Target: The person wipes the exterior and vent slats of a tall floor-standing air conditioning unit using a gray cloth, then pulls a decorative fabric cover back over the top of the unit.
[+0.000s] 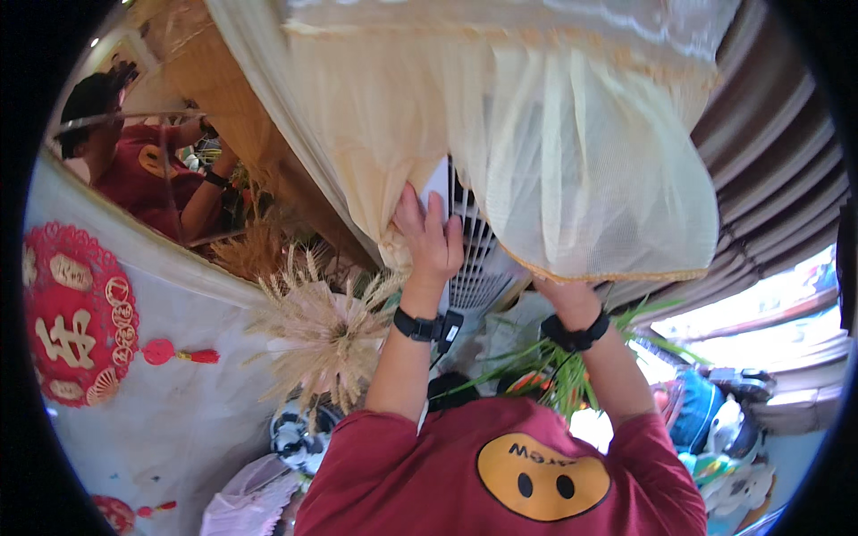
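A sheer cream fabric cover (590, 174) with an orange-trimmed hem hangs over a tall white appliance with a slatted grille (472, 254), probably an air conditioner. My left hand (429, 238) is at the cover's left part, where the cloth bunches against the fingers; the thumb is hidden. Between the cover's two sides, part of the grille shows beside this hand. My right hand (573, 301) reaches up under the hem on the right, its fingers hidden behind the cloth. Both wrists wear black bands.
A mirror (161, 181) on the left reflects a person. Dried wheat stalks (335, 328) stand close to my left forearm, green leaves (570, 375) by my right. Brown curtains (771, 167) hang at right, above plush toys (727, 425). A red wall decoration (80, 315) hangs at left.
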`<action>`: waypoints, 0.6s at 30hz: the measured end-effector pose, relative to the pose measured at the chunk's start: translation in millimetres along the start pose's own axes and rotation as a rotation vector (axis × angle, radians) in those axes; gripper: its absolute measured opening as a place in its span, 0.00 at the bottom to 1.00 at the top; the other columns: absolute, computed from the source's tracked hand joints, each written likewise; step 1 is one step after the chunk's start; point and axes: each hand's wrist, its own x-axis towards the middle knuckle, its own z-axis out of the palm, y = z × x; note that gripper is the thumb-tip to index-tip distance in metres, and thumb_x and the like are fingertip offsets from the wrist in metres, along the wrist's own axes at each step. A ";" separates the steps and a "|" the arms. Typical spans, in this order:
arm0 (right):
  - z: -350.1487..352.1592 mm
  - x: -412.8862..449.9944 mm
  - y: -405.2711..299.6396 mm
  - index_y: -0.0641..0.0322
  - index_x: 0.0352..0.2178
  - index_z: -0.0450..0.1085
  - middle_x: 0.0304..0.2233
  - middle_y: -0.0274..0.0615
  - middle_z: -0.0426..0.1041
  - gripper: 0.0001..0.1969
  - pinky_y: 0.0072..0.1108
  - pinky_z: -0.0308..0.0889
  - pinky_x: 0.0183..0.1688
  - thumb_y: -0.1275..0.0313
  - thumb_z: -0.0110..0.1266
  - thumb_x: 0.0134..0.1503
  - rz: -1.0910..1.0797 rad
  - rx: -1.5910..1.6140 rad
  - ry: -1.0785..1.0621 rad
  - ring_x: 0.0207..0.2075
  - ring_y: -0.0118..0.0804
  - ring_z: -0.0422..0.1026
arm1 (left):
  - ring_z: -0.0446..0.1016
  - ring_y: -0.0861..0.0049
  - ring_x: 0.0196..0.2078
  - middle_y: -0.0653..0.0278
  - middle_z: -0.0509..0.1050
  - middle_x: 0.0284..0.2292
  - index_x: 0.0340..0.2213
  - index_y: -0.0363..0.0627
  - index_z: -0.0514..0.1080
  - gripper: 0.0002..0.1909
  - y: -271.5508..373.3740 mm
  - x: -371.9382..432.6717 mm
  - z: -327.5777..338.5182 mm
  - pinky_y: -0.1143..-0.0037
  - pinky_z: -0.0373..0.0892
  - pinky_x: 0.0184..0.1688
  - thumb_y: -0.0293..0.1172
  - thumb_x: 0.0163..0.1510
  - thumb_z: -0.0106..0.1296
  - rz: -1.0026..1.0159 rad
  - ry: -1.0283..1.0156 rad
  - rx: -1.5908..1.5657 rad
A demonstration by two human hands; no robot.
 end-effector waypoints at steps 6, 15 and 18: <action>-5.7 15.6 -29.0 0.70 0.51 0.70 0.54 0.62 0.69 0.22 0.49 0.55 0.62 0.83 0.50 0.52 0.068 0.156 0.036 0.56 0.67 0.66 | 0.46 0.38 0.68 0.33 0.45 0.66 0.66 0.38 0.52 0.37 9.8 8.0 -22.4 0.53 0.43 0.69 0.20 0.55 0.47 0.090 -0.027 0.032; -2.9 11.4 -38.6 0.68 0.43 0.67 0.35 0.55 0.69 0.16 0.42 0.62 0.44 0.86 0.48 0.50 0.287 0.356 0.137 0.37 0.59 0.67 | 0.50 0.43 0.65 0.35 0.51 0.63 0.63 0.27 0.49 0.38 45.9 39.2 -19.6 0.56 0.44 0.68 0.34 0.58 0.49 -0.204 0.051 -0.087; -10.4 14.0 -30.0 0.68 0.43 0.67 0.35 0.53 0.69 0.14 0.36 0.64 0.41 0.85 0.48 0.53 0.260 0.373 0.127 0.36 0.55 0.68 | 0.57 0.42 0.61 0.38 0.59 0.59 0.61 0.31 0.56 0.38 48.2 54.7 -16.2 0.53 0.51 0.65 0.37 0.53 0.54 -0.077 0.217 -0.086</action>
